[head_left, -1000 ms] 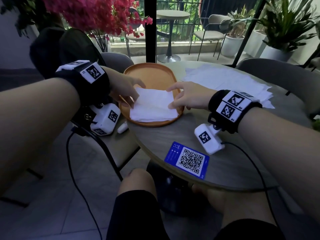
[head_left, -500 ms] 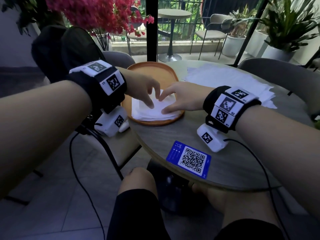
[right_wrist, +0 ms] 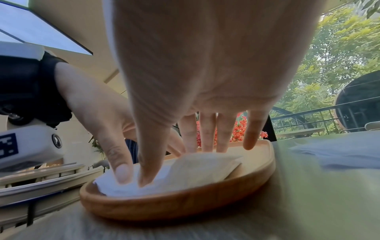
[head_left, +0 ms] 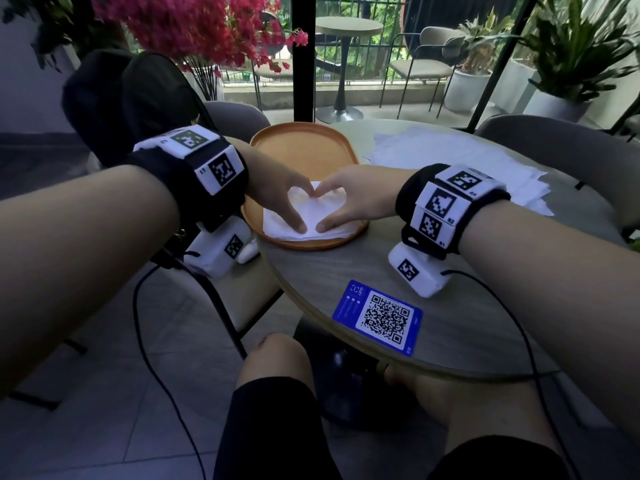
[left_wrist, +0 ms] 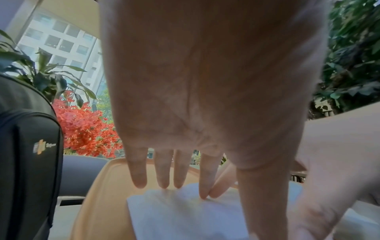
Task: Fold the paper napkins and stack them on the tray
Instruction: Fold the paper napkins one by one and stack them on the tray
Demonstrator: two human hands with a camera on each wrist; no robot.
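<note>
A stack of folded white napkins (head_left: 311,216) lies in the near half of the orange wooden tray (head_left: 301,150). My left hand (head_left: 282,197) and right hand (head_left: 349,200) both press down on the stack with straight fingers, forefinger tips touching at its far edge and thumb tips close together at its near edge. In the left wrist view, the left fingertips (left_wrist: 202,193) rest on the napkin (left_wrist: 180,214). Seen from the right wrist, the right thumb and fingers (right_wrist: 206,142) touch the napkin (right_wrist: 205,167) inside the tray (right_wrist: 185,206). A pile of unfolded napkins (head_left: 450,161) lies on the table to the right.
A blue QR card (head_left: 379,317) lies near the round table's front edge (head_left: 450,372). A black backpack (head_left: 131,98) sits on the chair at left, with a small white object (head_left: 247,252) on its seat. Another chair (head_left: 571,150) stands at right; flowers and potted plants are behind.
My left hand has moved from the tray's left rim onto the napkin stack. Both hands have drawn together until forefingers and thumbs nearly meet, pressing the stack flat.
</note>
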